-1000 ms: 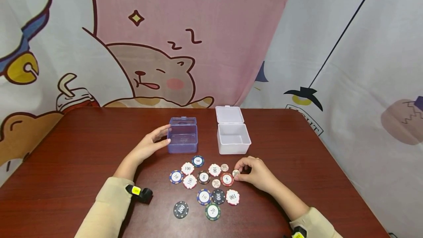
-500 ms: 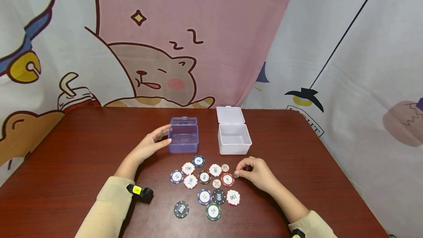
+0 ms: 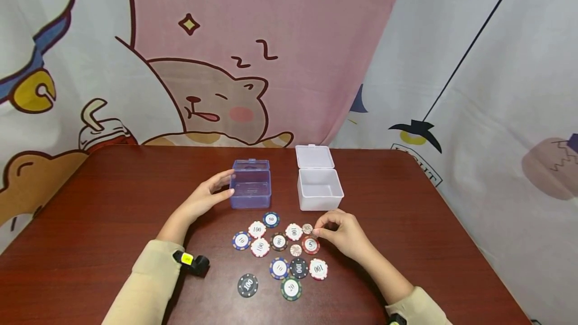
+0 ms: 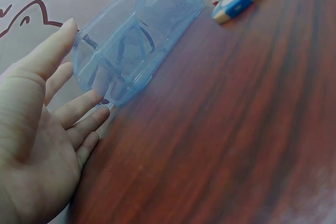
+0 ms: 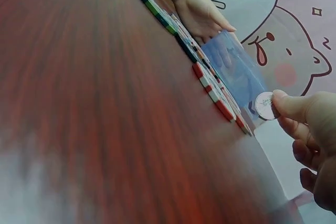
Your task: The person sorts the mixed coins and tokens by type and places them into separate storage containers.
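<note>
My right hand (image 3: 345, 234) pinches a silver coin (image 5: 265, 106) between thumb and fingertips; the right wrist view shows it lifted off the table, its face turned to the camera. Just left of these fingers lie another coin (image 3: 307, 228) and a red poker chip (image 3: 310, 245) marked 5. At the left side of a translucent blue plastic box (image 3: 250, 201), my left hand (image 3: 203, 199) spreads its thumb and fingers, the tips at the box wall. The box's lid stands raised at the back. A third coin (image 3: 295, 250) lies among the chips.
Right of the blue box stands a white plastic box (image 3: 320, 203), lid folded back. Several poker chips in white, blue, black and green lie flat before the boxes, including a black chip (image 3: 248, 285) set apart at the front left. A printed cloth (image 3: 325, 54) hangs behind the table.
My right hand has picked the coin up from beside the red chip and shifted slightly left and away from me. The left hand and both boxes stay in place.
</note>
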`<act>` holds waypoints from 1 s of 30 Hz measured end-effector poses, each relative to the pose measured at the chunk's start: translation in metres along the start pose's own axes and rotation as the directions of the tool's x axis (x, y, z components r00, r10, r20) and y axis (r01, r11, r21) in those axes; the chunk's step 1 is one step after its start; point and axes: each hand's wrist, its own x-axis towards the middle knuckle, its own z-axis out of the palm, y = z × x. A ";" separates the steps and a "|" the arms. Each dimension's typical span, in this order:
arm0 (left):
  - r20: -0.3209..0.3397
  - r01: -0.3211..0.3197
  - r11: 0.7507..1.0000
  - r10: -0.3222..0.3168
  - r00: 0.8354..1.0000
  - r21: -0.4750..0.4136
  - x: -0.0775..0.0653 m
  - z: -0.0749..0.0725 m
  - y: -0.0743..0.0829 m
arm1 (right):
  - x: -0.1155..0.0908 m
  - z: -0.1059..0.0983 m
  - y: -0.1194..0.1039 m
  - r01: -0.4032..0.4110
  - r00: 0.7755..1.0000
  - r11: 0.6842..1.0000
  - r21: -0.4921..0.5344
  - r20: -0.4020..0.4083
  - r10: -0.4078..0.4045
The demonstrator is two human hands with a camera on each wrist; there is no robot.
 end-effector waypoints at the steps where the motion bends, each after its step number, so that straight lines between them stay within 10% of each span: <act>1: -0.001 0.002 1.000 -0.002 1.000 0.001 0.000 0.000 0.000 | 0.001 0.001 -0.002 0.001 1.000 1.000 0.001 -0.003 -0.001; 30: -0.002 0.005 1.000 -0.005 1.000 -0.002 -0.002 0.001 0.005 | 0.040 0.030 -0.060 0.022 0.995 0.993 0.113 -0.095 -0.011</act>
